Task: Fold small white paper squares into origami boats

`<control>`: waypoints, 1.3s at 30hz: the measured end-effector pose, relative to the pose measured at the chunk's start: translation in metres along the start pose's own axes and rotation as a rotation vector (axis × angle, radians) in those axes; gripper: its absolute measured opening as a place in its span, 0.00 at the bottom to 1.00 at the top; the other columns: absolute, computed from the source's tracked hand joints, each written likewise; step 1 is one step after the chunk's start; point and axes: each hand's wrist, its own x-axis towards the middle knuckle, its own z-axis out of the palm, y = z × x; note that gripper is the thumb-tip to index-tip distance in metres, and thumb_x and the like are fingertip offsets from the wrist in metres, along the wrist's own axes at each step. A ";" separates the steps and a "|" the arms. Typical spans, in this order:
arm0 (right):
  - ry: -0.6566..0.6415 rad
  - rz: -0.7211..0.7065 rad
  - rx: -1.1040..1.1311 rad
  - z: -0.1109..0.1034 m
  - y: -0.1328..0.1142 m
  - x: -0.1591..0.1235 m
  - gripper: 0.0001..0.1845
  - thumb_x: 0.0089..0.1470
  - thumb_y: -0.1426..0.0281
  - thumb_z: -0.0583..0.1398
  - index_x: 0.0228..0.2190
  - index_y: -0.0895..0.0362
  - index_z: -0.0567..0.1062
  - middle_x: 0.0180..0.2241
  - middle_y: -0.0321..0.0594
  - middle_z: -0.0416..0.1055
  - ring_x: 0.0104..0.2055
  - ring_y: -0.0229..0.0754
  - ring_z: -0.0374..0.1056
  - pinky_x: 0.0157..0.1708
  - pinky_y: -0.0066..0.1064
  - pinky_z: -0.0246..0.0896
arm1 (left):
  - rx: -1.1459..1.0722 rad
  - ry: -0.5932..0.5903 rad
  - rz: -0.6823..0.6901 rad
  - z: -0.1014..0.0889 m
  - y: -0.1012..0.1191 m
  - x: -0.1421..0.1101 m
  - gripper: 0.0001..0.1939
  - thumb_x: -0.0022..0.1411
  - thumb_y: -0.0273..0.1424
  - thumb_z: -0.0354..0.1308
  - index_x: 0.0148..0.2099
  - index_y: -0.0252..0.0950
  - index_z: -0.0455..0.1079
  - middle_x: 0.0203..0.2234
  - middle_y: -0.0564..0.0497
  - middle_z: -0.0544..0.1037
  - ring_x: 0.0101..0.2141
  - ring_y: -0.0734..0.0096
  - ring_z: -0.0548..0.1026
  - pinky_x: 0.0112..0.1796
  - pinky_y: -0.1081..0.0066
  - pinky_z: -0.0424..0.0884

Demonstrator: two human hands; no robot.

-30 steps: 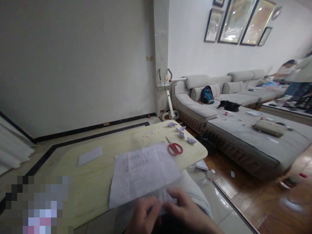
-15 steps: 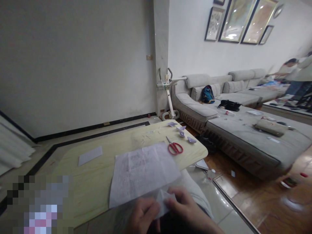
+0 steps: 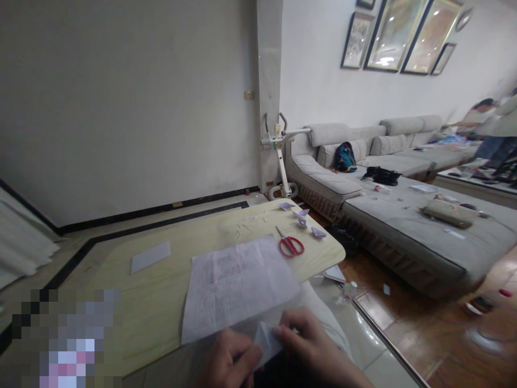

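Observation:
Between my hands, just off the table's near edge, is a small piece of folded white paper (image 3: 265, 340). My left hand (image 3: 234, 355) pinches its left side, and my right hand (image 3: 301, 337) grips its upper right edge with thumb and fingers. The folds nearest my palms are hidden. Beyond my hands, a large printed sheet (image 3: 238, 285) lies on the pale yellow table (image 3: 153, 302). Red-handled scissors (image 3: 291, 245) rest to its right, blades pointing away. Several small folded paper boats (image 3: 318, 232) stand along the far right edge.
A blank white paper (image 3: 151, 257) lies on the table's left, with thin paper scraps (image 3: 244, 226) farther back. A plastic bottle (image 3: 349, 291) stands right of the table. A grey sofa (image 3: 404, 226) holds bags. A pixelated patch covers the lower left. People (image 3: 484, 124) are at the far right.
My right hand's grip on the folded paper has shifted slightly, leaving more of the paper's top showing. My left hand has moved slightly left. The things on the table stay put.

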 end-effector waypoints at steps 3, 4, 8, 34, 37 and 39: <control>-0.007 -0.027 0.005 -0.003 -0.002 -0.002 0.25 0.57 0.50 0.57 0.20 0.57 0.69 0.23 0.35 0.64 0.29 0.39 0.59 0.30 0.28 0.55 | 0.046 0.073 -0.023 -0.002 0.004 -0.002 0.25 0.56 0.53 0.56 0.21 0.38 0.72 0.14 0.54 0.72 0.20 0.71 0.71 0.27 0.74 0.66; -0.020 -0.028 0.018 -0.005 -0.002 -0.003 0.24 0.57 0.51 0.57 0.21 0.57 0.70 0.23 0.35 0.64 0.29 0.39 0.60 0.30 0.27 0.56 | 0.055 0.117 -0.031 -0.001 0.005 -0.003 0.22 0.54 0.52 0.58 0.23 0.38 0.74 0.17 0.53 0.74 0.22 0.70 0.72 0.28 0.74 0.67; -0.083 -0.021 0.042 -0.009 -0.003 -0.003 0.23 0.55 0.50 0.58 0.22 0.57 0.72 0.22 0.34 0.65 0.28 0.39 0.60 0.28 0.27 0.56 | 0.064 0.188 0.017 0.006 0.008 0.000 0.16 0.52 0.46 0.62 0.29 0.38 0.76 0.22 0.53 0.77 0.27 0.68 0.74 0.30 0.74 0.69; 0.200 -0.009 0.194 0.013 -0.001 0.015 0.22 0.51 0.52 0.62 0.22 0.58 0.70 0.23 0.37 0.68 0.28 0.40 0.63 0.30 0.30 0.61 | 0.434 0.825 0.642 0.027 -0.005 0.020 0.02 0.60 0.30 0.60 0.34 0.39 0.70 0.30 0.48 0.78 0.33 0.64 0.78 0.36 0.69 0.75; 0.225 -0.010 0.149 0.015 -0.001 0.014 0.21 0.51 0.53 0.62 0.21 0.57 0.68 0.21 0.35 0.65 0.27 0.39 0.61 0.28 0.29 0.58 | 0.544 0.761 0.710 0.028 -0.006 0.019 0.05 0.60 0.26 0.58 0.39 0.39 0.73 0.35 0.46 0.79 0.37 0.63 0.79 0.38 0.68 0.76; 0.230 -0.011 0.114 0.016 0.000 0.013 0.21 0.51 0.54 0.62 0.20 0.57 0.67 0.21 0.34 0.64 0.26 0.38 0.59 0.27 0.29 0.57 | 0.548 0.716 0.670 0.030 -0.004 0.019 0.09 0.62 0.27 0.56 0.44 0.37 0.73 0.39 0.44 0.80 0.40 0.61 0.79 0.41 0.67 0.76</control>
